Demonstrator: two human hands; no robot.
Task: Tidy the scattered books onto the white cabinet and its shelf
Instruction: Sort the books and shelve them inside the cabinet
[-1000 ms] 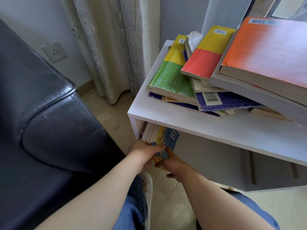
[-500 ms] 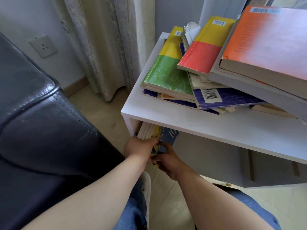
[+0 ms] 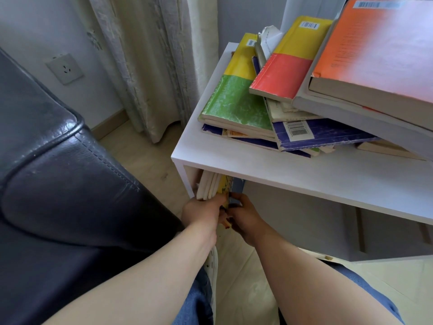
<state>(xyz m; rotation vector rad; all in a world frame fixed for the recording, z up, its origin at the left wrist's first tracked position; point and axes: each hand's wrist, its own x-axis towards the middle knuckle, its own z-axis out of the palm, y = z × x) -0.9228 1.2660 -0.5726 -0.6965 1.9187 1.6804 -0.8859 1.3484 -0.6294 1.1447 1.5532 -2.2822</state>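
Mid-frame on the white wooden cabinet (image 3: 269, 167) shelf, left hand (image 3: 203, 211) curled round thin pale-and-yellow upright paperbacks (image 3: 210, 186), right hand (image 3: 244, 215) pinching a slim blue paperback (image 3: 237, 186) alongside; probably light and floppy, best squeezed together low down.

The cabinet (image 3: 304, 174) is white. At the upper right lie a yellow-and-green book (image 3: 236, 102), a yellow-and-red book (image 3: 288, 66), an orange book (image 3: 375, 43) fading to pale pink, and a purple book (image 3: 328, 132) with a white barcode label. Below, the upright books (image 3: 210, 186) show cream, yellow and blue. The sofa (image 3: 58, 160) is black; the curtain (image 3: 145, 55) is cream, faintly leaf-patterned.
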